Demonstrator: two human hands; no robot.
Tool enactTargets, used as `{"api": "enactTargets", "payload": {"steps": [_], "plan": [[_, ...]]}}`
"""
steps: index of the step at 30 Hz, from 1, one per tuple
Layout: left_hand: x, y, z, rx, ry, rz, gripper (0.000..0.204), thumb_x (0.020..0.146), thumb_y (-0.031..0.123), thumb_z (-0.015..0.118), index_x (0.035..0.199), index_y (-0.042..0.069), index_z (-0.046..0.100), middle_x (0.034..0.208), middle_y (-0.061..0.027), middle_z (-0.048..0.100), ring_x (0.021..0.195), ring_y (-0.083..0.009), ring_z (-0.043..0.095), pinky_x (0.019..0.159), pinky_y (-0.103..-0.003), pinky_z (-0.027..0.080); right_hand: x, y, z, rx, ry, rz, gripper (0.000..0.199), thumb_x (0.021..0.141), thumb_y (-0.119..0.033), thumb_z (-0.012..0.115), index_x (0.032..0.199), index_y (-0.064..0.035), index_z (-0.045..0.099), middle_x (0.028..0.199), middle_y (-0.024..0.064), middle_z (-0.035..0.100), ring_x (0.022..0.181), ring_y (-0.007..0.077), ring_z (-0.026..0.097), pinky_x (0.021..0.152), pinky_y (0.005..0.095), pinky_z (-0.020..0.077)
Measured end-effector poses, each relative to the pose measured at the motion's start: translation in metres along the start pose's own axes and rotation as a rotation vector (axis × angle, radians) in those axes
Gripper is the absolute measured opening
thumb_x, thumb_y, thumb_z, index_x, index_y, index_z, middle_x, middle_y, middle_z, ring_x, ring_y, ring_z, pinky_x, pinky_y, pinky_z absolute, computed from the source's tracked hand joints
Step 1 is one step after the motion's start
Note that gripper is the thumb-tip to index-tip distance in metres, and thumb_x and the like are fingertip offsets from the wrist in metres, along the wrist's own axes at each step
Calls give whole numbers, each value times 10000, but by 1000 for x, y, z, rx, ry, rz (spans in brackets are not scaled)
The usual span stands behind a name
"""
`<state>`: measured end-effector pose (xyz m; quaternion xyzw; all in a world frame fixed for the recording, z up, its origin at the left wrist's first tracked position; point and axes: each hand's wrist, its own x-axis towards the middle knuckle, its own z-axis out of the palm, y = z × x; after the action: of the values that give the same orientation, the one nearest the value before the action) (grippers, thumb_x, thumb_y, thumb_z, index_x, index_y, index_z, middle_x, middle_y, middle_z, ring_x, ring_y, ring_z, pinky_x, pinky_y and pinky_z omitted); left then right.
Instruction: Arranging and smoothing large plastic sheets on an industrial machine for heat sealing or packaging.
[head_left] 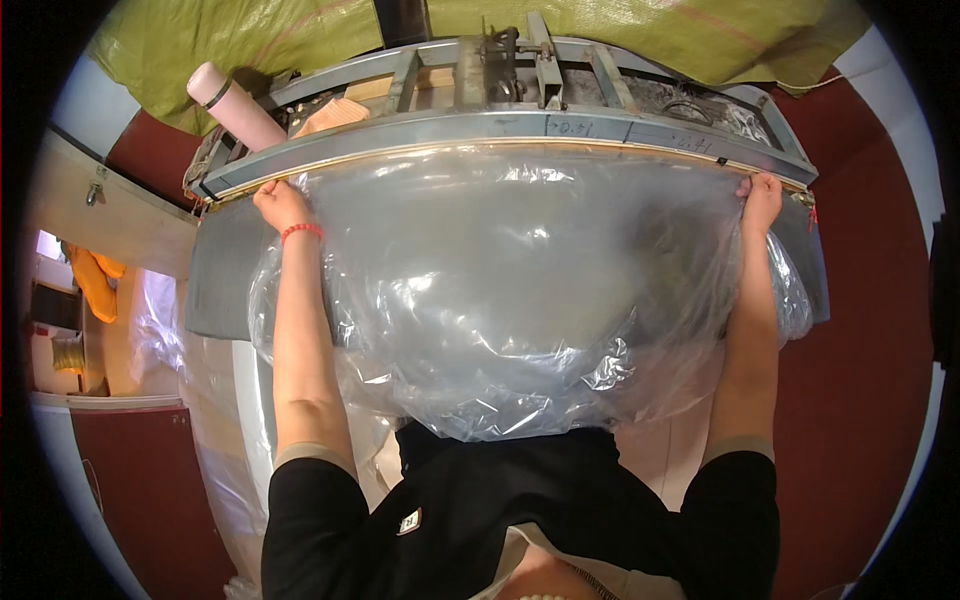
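Note:
A wide sheet of clear plastic film (470, 270), perhaps a large bag, spreads in front of me over a grey surface (222, 270). My left hand (284, 205), with a red bracelet at the wrist, pinches its far left edge. At the far right edge, my right hand (762, 202) is closed on the film too. Both arms reach forward, and the film is stretched between the fists along a long metal bar (440, 132). Folds of it gather loosely near my body. Whether the film's far edge passes under the bar cannot be made out.
Behind the bar stands a metal frame (405, 82) with a dark lever mechanism (508, 65) at its middle. A pink bottle (236, 108) leans at the far left, beside an orange cloth (332, 115). Yellow-green sheeting (640, 35) hangs beyond. To the left is a shelf with orange items (92, 280).

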<state>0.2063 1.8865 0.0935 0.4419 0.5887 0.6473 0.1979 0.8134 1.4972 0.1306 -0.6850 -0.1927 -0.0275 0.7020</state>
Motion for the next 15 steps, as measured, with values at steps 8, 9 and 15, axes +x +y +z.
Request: {"api": "enactTargets", "payload": {"steps": [8,9,15], "plan": [[-24,37,-30,173,-114,481,197,805,136,542,931,-15,526,844,-128,566,759,-208,556,706,-298,444,-24,-21,-24,-230,-170,-216,211,832,-199,558,786,6,581,714,43,569,562,76,478,556,212,391],[-23,40,-40,498,-242,741,265,809,167,539,997,-18,523,895,-154,558,775,-256,552,718,-328,442,-35,-32,-32,-226,-171,-221,211,832,-199,558,786,6,581,714,43,569,562,76,478,556,212,391],[-49,73,-97,648,-615,377,309,784,264,603,972,21,572,677,-51,576,626,-191,542,593,-305,434,-122,-89,-132,-689,-481,-49,420,836,-301,553,526,-19,526,487,-12,425,499,64,364,473,238,307]]}}
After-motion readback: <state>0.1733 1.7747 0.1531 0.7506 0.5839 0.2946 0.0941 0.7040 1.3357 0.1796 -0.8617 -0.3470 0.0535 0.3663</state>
